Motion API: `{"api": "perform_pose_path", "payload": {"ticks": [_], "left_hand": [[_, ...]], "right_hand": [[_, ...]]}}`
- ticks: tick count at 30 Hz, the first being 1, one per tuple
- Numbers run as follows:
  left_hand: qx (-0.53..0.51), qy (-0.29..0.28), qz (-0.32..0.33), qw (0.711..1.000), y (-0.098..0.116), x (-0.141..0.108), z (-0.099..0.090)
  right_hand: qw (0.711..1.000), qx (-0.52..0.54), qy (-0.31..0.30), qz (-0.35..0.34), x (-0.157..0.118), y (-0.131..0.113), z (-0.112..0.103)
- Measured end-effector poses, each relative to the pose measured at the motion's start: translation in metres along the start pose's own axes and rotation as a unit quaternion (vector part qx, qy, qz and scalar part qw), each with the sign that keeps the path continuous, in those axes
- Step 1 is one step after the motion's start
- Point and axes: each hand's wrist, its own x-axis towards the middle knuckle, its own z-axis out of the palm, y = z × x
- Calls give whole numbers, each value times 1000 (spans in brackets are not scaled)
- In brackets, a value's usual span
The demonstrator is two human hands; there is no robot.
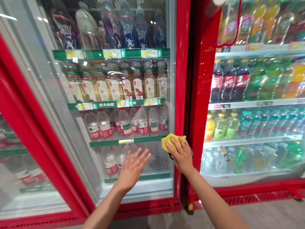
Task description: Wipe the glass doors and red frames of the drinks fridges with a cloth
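Yellow cloth (167,143) — likely light, soft, best bunched — is grasped by the right hand (183,158) at the cooler's right edge (180,111); left hand (132,170) is outspread.

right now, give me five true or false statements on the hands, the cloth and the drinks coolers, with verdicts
1. The right hand has a yellow cloth under its fingers. True.
2. The left hand is wrapped around a bottle. False: its fingers are spread and it holds nothing.
3. Cola bottles with red labels stand in the cooler to the right. True.
4. The shelf-edge strips in the cooler before the hands are blue. False: they are green.
5. The yellow cloth lies on the floor. False: it is up by the red door frame.
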Motion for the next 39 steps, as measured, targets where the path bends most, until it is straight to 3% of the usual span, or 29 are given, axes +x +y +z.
{"api": "perform_pose_path", "payload": {"ticks": [2,4,9,12,16,19,22,25,29,32,35,37,39], "left_hand": [[0,-3,-3,1000,-1,-1,0],[-1,-3,-12,1000,0,-3,2],[5,-15,9,1000,0,-8,10],[5,-23,21,1000,-2,-9,13],[-6,-29,17,999,-1,-9,16],[-21,-41,17,999,1,-8,14],[-37,-59,18,997,-1,-8,8],[-47,-79,32,995,-4,-8,3],[-50,-105,42,992,-5,-7,5],[-53,-115,48,991,-6,-7,5],[-52,-107,62,991,-15,-15,0],[-46,-93,55,993,-26,-24,-6],[-38,-82,33,995,-37,-34,-11]], "right_hand": [[999,0,15,31,13,-6,2],[999,-5,10,31,9,-12,4],[996,0,-43,-78,-25,3,-4],[999,9,-17,-36,-12,6,-3],[996,-27,5,80,9,-26,13],[998,-40,-53,22,-11,-46,16],[993,-42,-105,-44,-34,-40,6],[992,-65,-100,30,-25,-33,0],[987,-73,-69,127,2,-57,16],[989,-63,-91,93,-10,-73,23],[990,-58,-128,13,-29,-62,14],[989,-64,-133,25,-26,-52,8],[988,-68,-110,84,-9,-53,11]]}}
